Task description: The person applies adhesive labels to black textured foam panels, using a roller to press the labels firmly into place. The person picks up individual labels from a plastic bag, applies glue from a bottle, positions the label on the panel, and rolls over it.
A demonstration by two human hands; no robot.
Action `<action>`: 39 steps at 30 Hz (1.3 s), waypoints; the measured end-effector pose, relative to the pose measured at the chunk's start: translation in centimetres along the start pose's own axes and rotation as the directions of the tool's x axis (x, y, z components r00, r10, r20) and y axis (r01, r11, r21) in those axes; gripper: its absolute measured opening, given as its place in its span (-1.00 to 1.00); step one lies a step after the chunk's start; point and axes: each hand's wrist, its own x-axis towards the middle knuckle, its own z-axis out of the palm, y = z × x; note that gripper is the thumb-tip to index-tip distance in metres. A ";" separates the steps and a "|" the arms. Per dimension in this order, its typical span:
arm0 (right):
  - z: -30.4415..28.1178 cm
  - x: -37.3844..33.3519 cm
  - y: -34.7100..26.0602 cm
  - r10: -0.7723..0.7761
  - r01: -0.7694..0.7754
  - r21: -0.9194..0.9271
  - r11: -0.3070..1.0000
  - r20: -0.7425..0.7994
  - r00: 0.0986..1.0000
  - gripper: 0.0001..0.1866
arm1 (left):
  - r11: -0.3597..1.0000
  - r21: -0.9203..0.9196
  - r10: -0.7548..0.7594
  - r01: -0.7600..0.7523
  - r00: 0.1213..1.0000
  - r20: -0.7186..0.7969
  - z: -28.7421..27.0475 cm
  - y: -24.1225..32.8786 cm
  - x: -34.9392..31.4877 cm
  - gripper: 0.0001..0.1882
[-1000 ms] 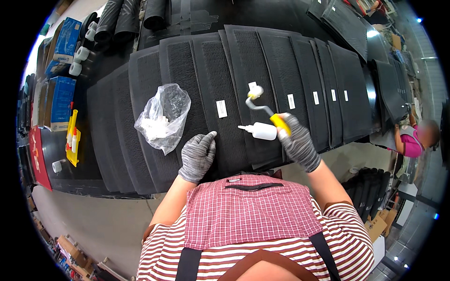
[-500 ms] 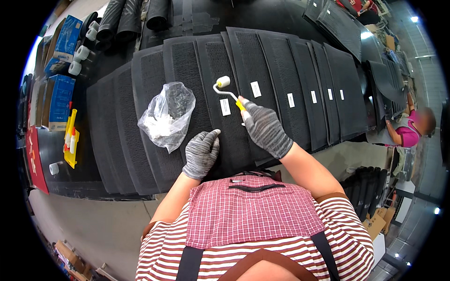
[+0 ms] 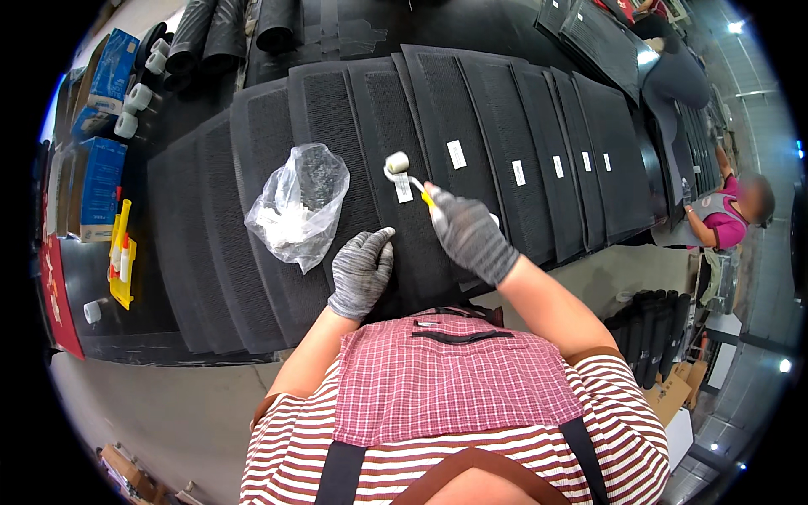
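My right hand (image 3: 473, 236), in a grey glove, is closed around the yellow handle of a small paint roller (image 3: 398, 162). Its white roller head and bent metal wire lie over a black ribbed mat (image 3: 383, 114), at the top of a white label (image 3: 404, 190). Lower down on the mats rests my left hand (image 3: 363, 273), also gloved, with fingers laid out and nothing visible in it. Just beyond that hand a clear plastic bag (image 3: 299, 206) with white contents sits on the mats.
Overlapping black mats, several with white labels (image 3: 456, 155), fan across the table. At left lie a yellow tray (image 3: 123, 269) with tools, a blue box (image 3: 103, 187) and white rolls (image 3: 126, 125). Black rolls (image 3: 276, 25) lie at the back. A co-worker (image 3: 728, 210) stands at right.
My right hand has moved slightly toward me and left, bringing the roller head down from beyond the label to its upper edge. My left hand stays put. At right, the co-worker's dark sheet has lifted.
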 end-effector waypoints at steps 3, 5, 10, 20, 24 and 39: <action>0.0 2.2 -0.1 0.097 -0.089 0.141 0.986 -0.056 0.994 -0.60 | 1.000 0.018 -0.005 0.005 1.000 0.010 -0.2 -0.1 0.1 -0.77; 0.0 0.4 -0.6 0.077 -0.079 0.104 0.991 0.026 0.997 -0.59 | 1.000 0.019 -0.006 0.006 1.000 0.007 -0.2 -0.3 0.0 -0.77; -1.3 -6.9 -1.9 0.071 -0.090 0.107 0.990 0.169 0.983 -0.56 | 0.996 -0.086 -0.036 0.030 0.998 -0.059 0.1 -0.7 -0.3 -0.78; 1.8 -3.7 0.0 0.041 -0.035 0.130 0.991 -0.043 0.998 -0.56 | 0.996 -0.086 -0.009 0.000 0.994 -0.109 0.6 -0.8 -0.4 -0.79; -2.2 -9.6 0.4 0.118 -0.141 0.285 0.948 0.096 0.988 -0.54 | 0.998 -0.061 -0.002 -0.006 0.991 -0.135 0.7 -1.0 -0.7 -0.79; 4.0 -5.8 7.5 0.158 -0.128 0.183 0.975 -0.159 0.975 -0.63 | 0.987 -0.016 -0.157 0.157 0.967 -0.200 -0.1 1.9 -5.8 -0.81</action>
